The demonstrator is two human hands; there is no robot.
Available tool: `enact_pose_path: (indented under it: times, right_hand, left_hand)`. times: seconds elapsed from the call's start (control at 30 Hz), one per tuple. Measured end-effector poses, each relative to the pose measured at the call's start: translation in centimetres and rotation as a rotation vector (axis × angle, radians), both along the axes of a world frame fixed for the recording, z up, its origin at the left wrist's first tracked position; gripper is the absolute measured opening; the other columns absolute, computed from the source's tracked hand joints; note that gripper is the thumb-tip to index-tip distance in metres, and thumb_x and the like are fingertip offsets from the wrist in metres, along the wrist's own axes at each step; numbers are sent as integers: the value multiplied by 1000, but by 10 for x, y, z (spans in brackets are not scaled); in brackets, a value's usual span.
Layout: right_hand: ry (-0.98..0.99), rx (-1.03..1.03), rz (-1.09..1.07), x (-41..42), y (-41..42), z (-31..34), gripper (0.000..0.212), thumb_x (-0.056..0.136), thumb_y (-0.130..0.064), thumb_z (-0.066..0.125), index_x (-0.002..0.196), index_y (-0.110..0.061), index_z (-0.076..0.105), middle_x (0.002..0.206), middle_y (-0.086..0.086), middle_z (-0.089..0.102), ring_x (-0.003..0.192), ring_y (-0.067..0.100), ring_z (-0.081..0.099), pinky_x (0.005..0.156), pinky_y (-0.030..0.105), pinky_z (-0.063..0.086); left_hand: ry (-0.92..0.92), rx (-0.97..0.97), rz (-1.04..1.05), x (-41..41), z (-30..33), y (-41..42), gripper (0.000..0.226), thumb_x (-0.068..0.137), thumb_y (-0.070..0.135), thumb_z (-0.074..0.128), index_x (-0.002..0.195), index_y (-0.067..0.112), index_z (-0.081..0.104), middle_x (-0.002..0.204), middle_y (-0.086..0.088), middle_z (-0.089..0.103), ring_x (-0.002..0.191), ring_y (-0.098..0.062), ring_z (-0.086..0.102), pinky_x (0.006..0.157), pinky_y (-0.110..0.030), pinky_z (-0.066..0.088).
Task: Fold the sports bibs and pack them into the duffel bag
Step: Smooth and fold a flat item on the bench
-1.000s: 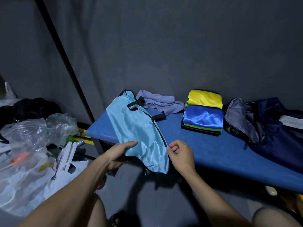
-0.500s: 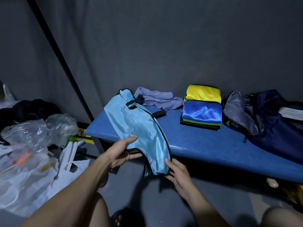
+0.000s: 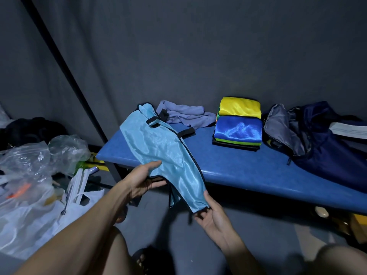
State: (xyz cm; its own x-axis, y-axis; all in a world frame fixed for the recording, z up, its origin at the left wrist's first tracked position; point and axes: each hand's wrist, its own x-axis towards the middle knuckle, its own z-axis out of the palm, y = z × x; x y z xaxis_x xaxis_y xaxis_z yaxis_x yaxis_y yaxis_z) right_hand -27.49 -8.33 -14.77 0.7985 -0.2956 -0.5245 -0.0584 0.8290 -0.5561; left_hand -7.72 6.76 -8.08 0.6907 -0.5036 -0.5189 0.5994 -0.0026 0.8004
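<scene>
A light blue sports bib (image 3: 158,147) with black trim lies folded lengthwise across the left end of the blue bench (image 3: 248,171), its near end hanging over the front edge. My left hand (image 3: 141,179) pinches its left edge, thumb on top. My right hand (image 3: 210,213), palm up, holds the hanging lower tip between thumb and fingers. A stack of folded bibs (image 3: 238,128), blue and yellow on top, sits mid-bench. A crumpled lilac bib (image 3: 186,116) lies at the back. The navy duffel bag (image 3: 321,139) stands open at the right.
Clear and white plastic bags (image 3: 33,187) pile on the floor at the left, beside dark clothing (image 3: 29,130). A black pole (image 3: 65,66) slants down to the bench's left end. A grey curtain wall backs the bench. My knees show at the bottom.
My right hand dropped from the bench edge, turned palm up and took the bib's hanging lower tip. My left hand kept its hold on the bib's left edge.
</scene>
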Motion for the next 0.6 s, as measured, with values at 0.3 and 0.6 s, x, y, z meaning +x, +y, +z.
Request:
enact_pose_path:
  times: [0.3, 0.6]
  right_hand:
    - [-25, -423, -23, -5, 1, 10, 10, 97, -14, 64, 97, -5, 59, 108, 22, 73, 95, 28, 72, 88, 49, 57]
    - [-18, -446, -28, -25, -25, 14, 11, 90, -15, 68, 91, -7, 61, 92, 13, 74, 72, 13, 69, 69, 27, 57]
  left_hand:
    - [-47, 142, 56, 14, -19, 3, 67, 84, 18, 80, 142, 10, 47, 146, -8, 53, 127, -29, 58, 68, -42, 62]
    - [-92, 145, 81, 14, -21, 2, 61, 88, 18, 77, 140, 5, 48, 143, -12, 55, 117, -31, 65, 68, -39, 62]
